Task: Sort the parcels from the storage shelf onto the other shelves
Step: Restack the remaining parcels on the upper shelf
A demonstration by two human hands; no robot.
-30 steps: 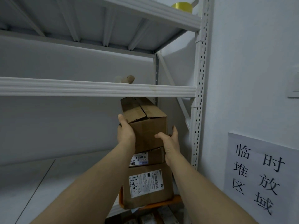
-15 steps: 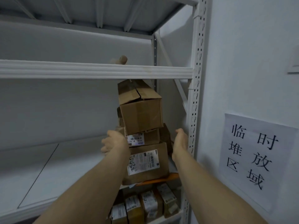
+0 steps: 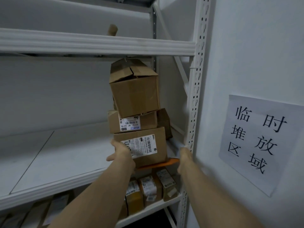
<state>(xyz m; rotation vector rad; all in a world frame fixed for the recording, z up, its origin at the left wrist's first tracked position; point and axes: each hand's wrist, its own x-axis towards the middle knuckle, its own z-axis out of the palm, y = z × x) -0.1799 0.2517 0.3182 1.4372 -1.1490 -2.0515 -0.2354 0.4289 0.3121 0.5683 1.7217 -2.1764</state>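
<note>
Left grip point(image 3: 122, 153) lay against the left front corner of the bottom brown cardboard box with the white barcode label point(image 3: 146, 149), thumb splayed out to the left, fingers looking flat on the cardboard. Right grip point(image 3: 185, 155) was just right of that box, close to the white perforated upright post point(image 3: 195, 96). It was blurred, so we could not tell its finger state or whether it touched the box.

The bottom box sat on a flat orange piece point(image 3: 166, 162) at the right end of the white metal middle shelf point(image 3: 49, 162). On it we saw a smaller brown box with a white label point(image 3: 131, 122), and on that a plain brown box with creased flaps point(image 3: 134, 92), tilted, its top near the shelf beam above point(image 3: 82, 43).

More labelled parcels point(image 3: 148, 186) stood on the lower shelf. A white paper sign with black characters point(image 3: 256, 142) hung on the right wall.
</note>
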